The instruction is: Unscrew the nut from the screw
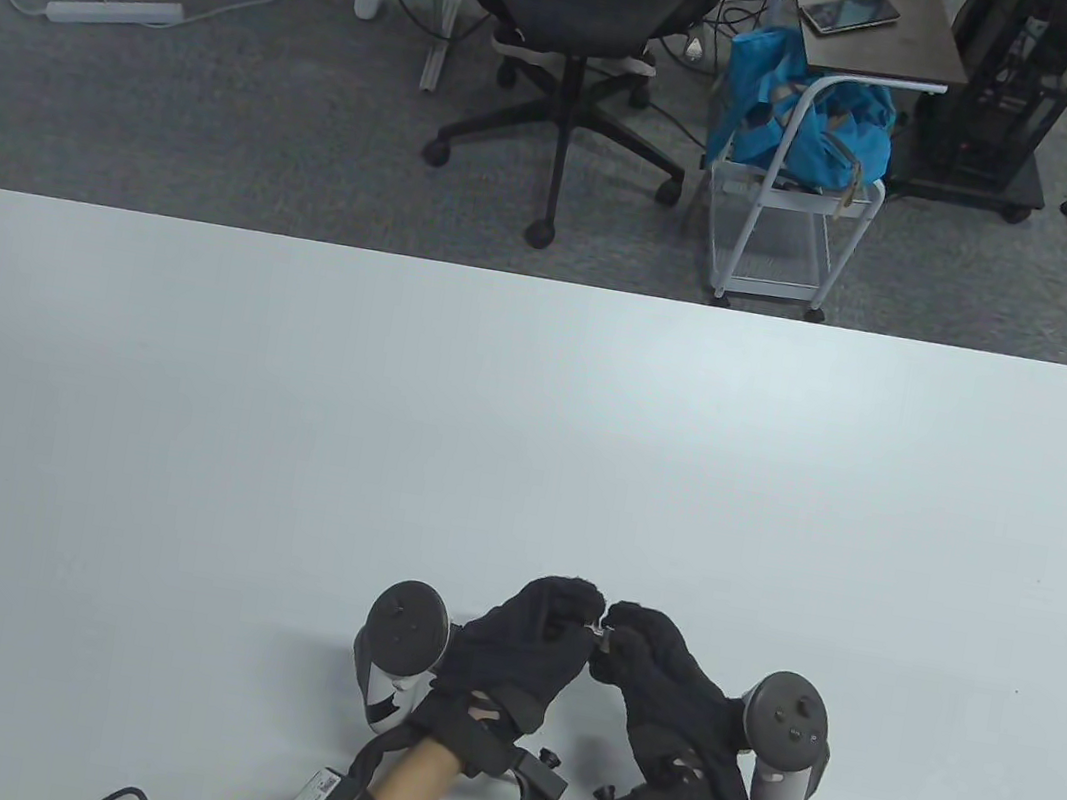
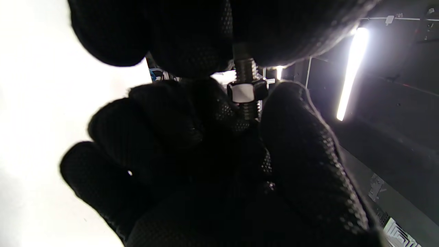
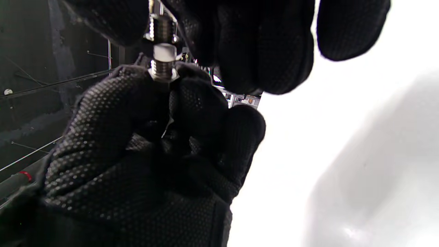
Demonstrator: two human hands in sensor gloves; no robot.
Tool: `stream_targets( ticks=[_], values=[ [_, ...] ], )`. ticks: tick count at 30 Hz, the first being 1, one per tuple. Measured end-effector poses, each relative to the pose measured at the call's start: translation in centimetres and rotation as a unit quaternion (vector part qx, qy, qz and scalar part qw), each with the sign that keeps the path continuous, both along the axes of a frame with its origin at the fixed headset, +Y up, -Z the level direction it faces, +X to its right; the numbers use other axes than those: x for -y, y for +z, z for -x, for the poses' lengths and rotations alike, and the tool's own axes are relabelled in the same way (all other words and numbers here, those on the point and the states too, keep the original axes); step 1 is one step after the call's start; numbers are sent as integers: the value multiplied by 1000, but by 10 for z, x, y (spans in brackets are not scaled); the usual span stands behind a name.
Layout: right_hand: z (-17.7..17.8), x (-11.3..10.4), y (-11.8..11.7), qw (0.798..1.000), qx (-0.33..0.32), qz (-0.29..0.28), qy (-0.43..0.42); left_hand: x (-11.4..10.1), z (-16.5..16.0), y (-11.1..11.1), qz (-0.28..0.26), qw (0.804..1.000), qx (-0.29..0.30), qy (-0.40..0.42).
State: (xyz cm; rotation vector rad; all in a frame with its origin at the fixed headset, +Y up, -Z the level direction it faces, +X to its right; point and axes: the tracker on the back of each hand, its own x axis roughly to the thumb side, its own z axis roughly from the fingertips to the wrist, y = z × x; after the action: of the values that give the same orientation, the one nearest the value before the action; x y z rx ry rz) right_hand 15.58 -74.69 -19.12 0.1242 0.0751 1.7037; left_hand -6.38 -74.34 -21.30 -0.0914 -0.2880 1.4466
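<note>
Both gloved hands meet over the near middle of the table [image 1: 527, 440]. Between them is a small threaded metal screw [image 1: 599, 630] carrying a hex nut. In the left wrist view my left hand [image 2: 240, 56] grips one end of the screw [image 2: 245, 68], and the nut [image 2: 246, 92] sits partway along the thread. In the right wrist view my right hand [image 3: 164, 34] pinches the nut [image 3: 164, 53] between thumb and fingers, with bare thread [image 3: 162, 70] running down into the left hand. In the table view the left hand [image 1: 565, 618] and right hand [image 1: 634, 629] nearly touch. The screw's ends are hidden by the gloves.
The table is a plain white surface with its far edge [image 1: 553, 279] across the middle of the table view. Beyond it stand an office chair [image 1: 575, 42], a small wire cart [image 1: 787, 207] with a blue bag, and a side table [image 1: 876, 29].
</note>
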Motion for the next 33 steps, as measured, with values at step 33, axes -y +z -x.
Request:
stream_targets(
  ticks=[33],
  values=[
    [3, -8, 3, 998, 22, -47, 30, 1, 2, -1, 4, 1000, -7, 5]
  ],
)
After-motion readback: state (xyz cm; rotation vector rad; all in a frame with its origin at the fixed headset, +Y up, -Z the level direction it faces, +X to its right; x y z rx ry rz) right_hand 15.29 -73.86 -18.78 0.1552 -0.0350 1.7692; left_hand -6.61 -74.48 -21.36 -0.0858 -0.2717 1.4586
